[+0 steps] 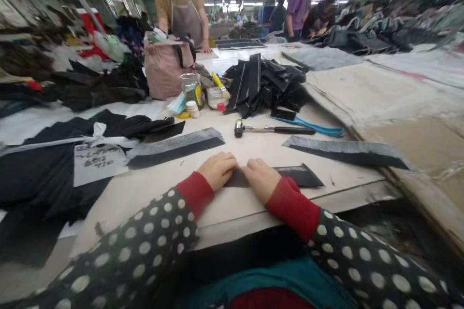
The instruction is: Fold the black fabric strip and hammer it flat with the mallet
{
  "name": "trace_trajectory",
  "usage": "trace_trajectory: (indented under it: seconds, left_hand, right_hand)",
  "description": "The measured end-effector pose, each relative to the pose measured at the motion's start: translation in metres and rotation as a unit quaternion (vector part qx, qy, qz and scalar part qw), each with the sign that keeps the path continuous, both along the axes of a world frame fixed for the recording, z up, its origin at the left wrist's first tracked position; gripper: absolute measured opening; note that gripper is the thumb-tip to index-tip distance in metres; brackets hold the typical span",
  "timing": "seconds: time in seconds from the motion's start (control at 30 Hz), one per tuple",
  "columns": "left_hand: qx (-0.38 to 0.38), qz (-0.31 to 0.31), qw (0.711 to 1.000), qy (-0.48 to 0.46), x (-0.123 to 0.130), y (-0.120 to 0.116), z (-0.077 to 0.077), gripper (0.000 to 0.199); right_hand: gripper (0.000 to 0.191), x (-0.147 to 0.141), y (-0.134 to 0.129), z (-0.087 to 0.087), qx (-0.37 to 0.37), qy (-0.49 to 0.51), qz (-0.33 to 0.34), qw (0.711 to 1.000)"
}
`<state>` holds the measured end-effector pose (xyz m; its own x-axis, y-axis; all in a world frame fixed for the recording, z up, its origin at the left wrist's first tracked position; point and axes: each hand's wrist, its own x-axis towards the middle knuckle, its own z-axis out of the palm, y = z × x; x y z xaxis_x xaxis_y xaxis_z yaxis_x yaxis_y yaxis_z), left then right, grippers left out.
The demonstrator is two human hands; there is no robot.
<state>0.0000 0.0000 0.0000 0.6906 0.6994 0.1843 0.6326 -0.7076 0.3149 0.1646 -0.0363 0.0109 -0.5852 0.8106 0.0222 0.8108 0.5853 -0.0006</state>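
A dark strip of fabric (pixel 299 175) lies on the pale board at the table's near edge, a grey band along its upper side. Both hands are on its left part, close together. My left hand (pixel 217 170) has its fingers curled and pressed together at the strip. Against it, my right hand (pixel 261 179) closes its fingers on the same fabric, covering the middle of the strip. Beyond the hands lies a small hammer (pixel 261 129). Two more grey-and-black strips flank them, a left strip (pixel 177 147) and a right strip (pixel 344 150).
Tied black fabric pieces (pixel 47 169) with a handwritten paper label (pixel 99 161) lie left. Behind are a pink bag (pixel 165 70), a glass jar (pixel 190 88), a yellow brush (pixel 221 84), a blue-handled brush (pixel 315 126) and piled black strips (pixel 261 84). People stand farther back.
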Motion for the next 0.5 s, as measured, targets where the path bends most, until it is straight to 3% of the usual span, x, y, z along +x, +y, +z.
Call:
trace_trajectory:
  seconds: [0.2, 0.37, 0.5]
  left_hand:
    - [-0.077, -0.035, 0.994, -0.066, -0.017, 0.006, 0.001, 0.031]
    - [-0.122, 0.026, 0.989, -0.084, -0.039, 0.005, 0.003, 0.030]
    - [-0.123, 0.055, 0.987, -0.091, -0.041, 0.001, 0.003, 0.028]
  right_hand:
    - [0.027, -0.007, 0.002, -0.001, -0.007, -0.003, -0.025, 1.000]
    - [0.022, -0.006, 0.001, 0.000, 0.000, 0.018, -0.049, 0.999]
    - [0.022, -0.009, 0.007, -0.002, -0.025, 0.061, -0.033, 0.997]
